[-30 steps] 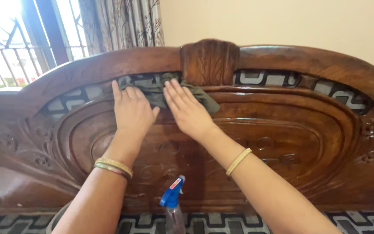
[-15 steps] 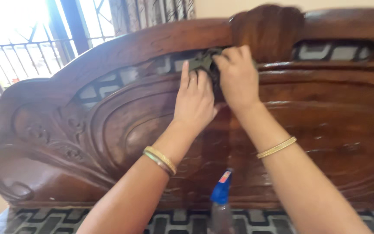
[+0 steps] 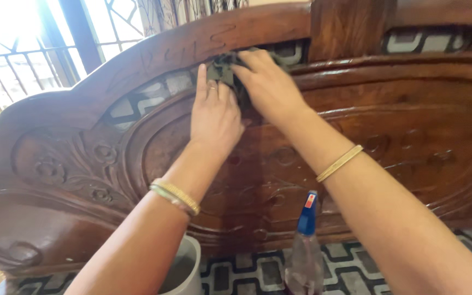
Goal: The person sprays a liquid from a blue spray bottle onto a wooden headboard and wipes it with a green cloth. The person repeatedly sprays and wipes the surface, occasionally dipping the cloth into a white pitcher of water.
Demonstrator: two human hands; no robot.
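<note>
Both hands are pressing a crumpled dark green cloth into the carved brown wooden headboard's upper slot — right hand bunched over it, nearer; left hand flat just below-left, fingers extended.

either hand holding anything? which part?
Both hands are on the dark green cloth, bunched in the headboard slot. Right hand covers its right side; left hand presses its lower edge. A closed grip cannot be told.

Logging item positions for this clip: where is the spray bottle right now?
The spray bottle stands at the bottom centre of the head view, on the patterned bedding below the carved headboard, under the right forearm, right of a white container.
</note>
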